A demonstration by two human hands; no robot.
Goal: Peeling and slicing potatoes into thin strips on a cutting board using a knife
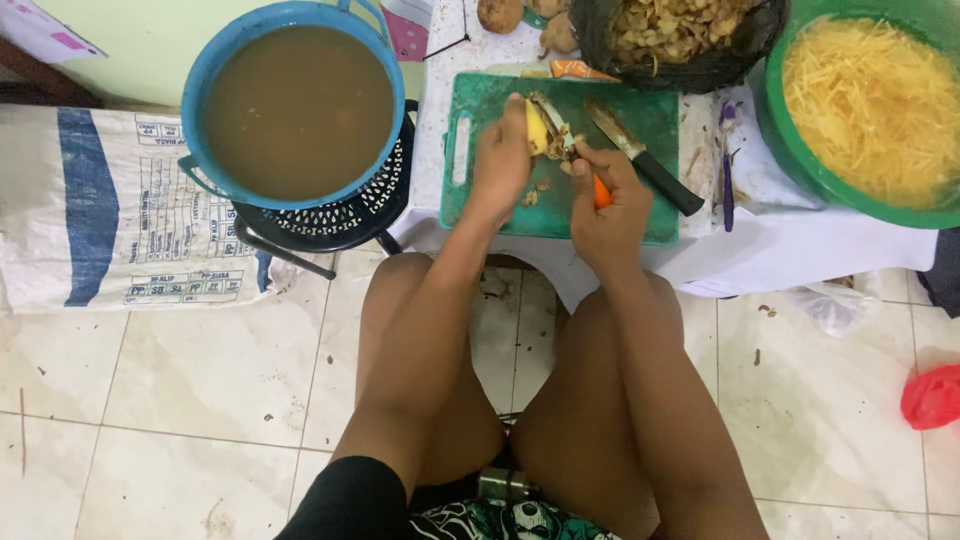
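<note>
A half-peeled potato, pale yellow where the skin is gone and brown and rough along its far side, sits in the left hand above a green plastic cutting board with a cut-out handle at its left edge. The left fingers curl around the potato from the left, gripping it. The right hand is closed on a peeler with an orange handle; its metal head meets the potato's right side, where a curl of brown peel hangs. Both forearms reach forward from bare knees, wrists bent slightly inward so the hands meet over the board.

A knife with a black handle and a steel blade lies diagonally on the board, just right of the hands. To the far right stands a green round basin heaped with fine yellow shreds, and beside it, farther off, a black mesh basket full of brownish peelings. On the left a blue round tub of murky brown water rests on a perforated black stool. A woven white sack with a blue stripe lies on the pale tiled floor. A red plastic bag lies at the near right.
</note>
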